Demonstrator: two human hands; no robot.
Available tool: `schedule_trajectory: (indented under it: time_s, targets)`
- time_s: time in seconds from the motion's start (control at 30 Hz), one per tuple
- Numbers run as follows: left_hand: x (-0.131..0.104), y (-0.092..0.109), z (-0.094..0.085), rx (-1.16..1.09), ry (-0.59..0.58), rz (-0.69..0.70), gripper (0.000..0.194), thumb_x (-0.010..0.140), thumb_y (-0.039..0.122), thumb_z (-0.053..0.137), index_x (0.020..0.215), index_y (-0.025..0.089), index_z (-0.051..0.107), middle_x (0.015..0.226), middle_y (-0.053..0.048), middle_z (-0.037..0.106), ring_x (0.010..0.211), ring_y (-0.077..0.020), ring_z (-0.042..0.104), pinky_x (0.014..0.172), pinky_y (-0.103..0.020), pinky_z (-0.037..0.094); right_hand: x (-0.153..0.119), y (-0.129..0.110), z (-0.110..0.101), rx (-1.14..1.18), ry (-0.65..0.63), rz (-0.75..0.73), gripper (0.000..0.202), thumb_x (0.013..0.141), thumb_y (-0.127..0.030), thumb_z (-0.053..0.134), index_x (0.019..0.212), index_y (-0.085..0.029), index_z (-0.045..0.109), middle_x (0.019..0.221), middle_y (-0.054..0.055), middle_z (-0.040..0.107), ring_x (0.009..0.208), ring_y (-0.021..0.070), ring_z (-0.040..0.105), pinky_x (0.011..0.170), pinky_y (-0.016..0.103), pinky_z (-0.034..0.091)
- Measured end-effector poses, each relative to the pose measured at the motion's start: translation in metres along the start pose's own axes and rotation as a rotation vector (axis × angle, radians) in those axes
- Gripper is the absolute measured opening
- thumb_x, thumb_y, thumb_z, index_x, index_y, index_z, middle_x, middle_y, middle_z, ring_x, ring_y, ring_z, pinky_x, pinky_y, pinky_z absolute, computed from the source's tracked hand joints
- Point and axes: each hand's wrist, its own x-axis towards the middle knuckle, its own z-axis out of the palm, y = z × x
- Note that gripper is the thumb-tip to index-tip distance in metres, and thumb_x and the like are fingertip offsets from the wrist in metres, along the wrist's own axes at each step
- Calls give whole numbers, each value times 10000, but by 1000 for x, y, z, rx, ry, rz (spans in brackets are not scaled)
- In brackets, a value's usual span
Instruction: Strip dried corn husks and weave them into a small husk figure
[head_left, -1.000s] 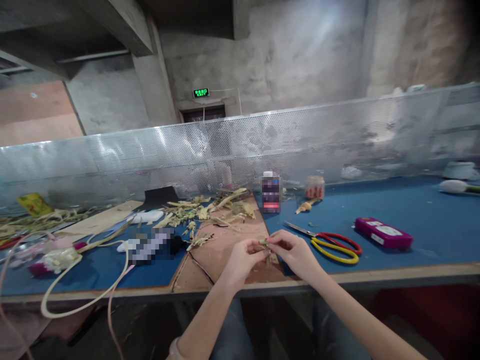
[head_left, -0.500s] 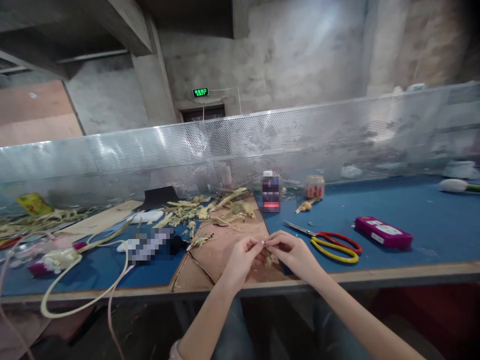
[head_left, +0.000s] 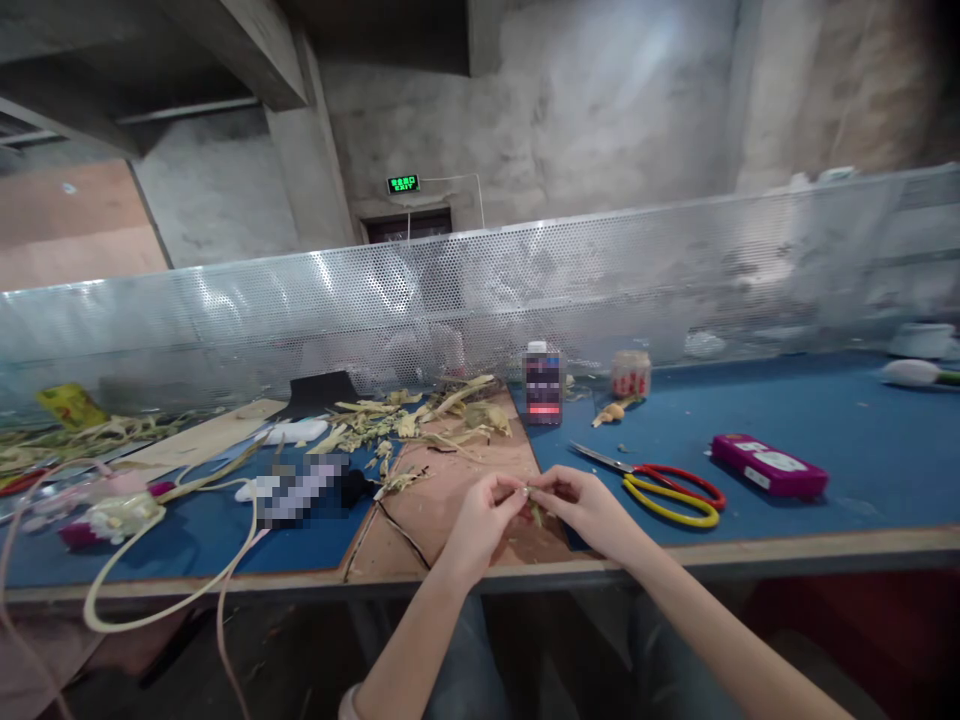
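Note:
My left hand (head_left: pixel 487 512) and my right hand (head_left: pixel 579 502) meet fingertip to fingertip above the reddish-brown board (head_left: pixel 450 480) near the table's front edge. Both are closed in a pinch on a small green plant piece (head_left: pixel 535 512), whose lower part hangs between them. Its upper end is hidden by my fingertips. Scissors (head_left: pixel 667 494) with one red and one yellow handle lie to the right of my right hand, blades toward the back left. Dried yellowish leaves (head_left: pixel 405 420) are piled behind my hands, to the left.
A bottle (head_left: pixel 542 388) and a jar (head_left: pixel 631 374) stand at the back. On the right lies a purple box (head_left: pixel 769 466). Looped cream tubing (head_left: pixel 97 600) hangs over the front edge at left. A perforated metal screen (head_left: pixel 465 290) runs behind the table.
Both hands stay nearly in place, with small finger shifts. The plant piece between them hangs slightly differently. The whole view has shifted a little.

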Motion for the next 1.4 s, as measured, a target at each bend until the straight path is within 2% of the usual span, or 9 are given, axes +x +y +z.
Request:
schedule_trajectory:
  time_s: [0.2, 0.5, 0.67, 0.9, 1.17, 1.3, 1.4]
  targets:
    - [-1, 1, 2, 12, 15, -24, 273, 652, 336, 675, 766, 126, 544, 678, -36, 621, 600, -139, 597, 578, -270, 499, 0, 3, 0, -10, 18, -8, 209, 728, -369, 601, 764, -163, 605, 789, 43, 649, 749, 174, 594, 689, 279, 455]
    - [0, 2, 2, -7, 60, -68, 269, 583, 261, 726, 719, 132, 532, 656, -23, 620, 558, -122, 592, 575, -262, 497, -1, -6, -1, -147, 5, -47, 201, 783, -347, 527, 794, -185, 646, 804, 41, 671, 763, 189, 596, 696, 286, 440]
    - [1, 3, 3, -20, 94, -101, 231, 616, 266, 700, 711, 125, 543, 656, -29, 618, 552, -133, 599, 585, -288, 506, -1, -2, 0, -87, 6, -25, 176, 763, -327, 554, 819, -179, 633, 812, 36, 663, 768, 175, 598, 709, 279, 446]
    - [3, -1, 1, 70, 91, -48, 228, 634, 259, 684, 726, 117, 532, 620, -26, 594, 504, -100, 554, 477, -209, 436, 0, 3, 0, -47, -22, -9, 212, 754, -306, 565, 899, -170, 639, 855, 55, 677, 794, 190, 617, 738, 303, 463]
    - [5, -7, 0, 110, 132, 22, 237, 611, 236, 702, 724, 124, 526, 636, -23, 599, 535, -108, 573, 515, -216, 454, 0, -8, -1, -259, -49, -67, 228, 792, -289, 505, 884, -221, 702, 879, 36, 698, 796, 220, 619, 704, 291, 442]
    - [5, -8, 0, 68, 156, 20, 293, 572, 245, 735, 705, 133, 500, 619, -5, 598, 501, -106, 579, 533, -232, 470, 0, -9, 0, -238, -80, -29, 232, 797, -278, 495, 890, -220, 699, 843, 17, 702, 756, 197, 618, 681, 265, 435]
    - [6, -8, -1, 15, 162, 20, 335, 546, 256, 753, 727, 140, 496, 637, -6, 615, 514, -121, 597, 551, -251, 486, -1, -6, 0, -201, -33, 15, 210, 781, -250, 508, 866, -194, 691, 804, 17, 699, 720, 177, 612, 659, 248, 433]
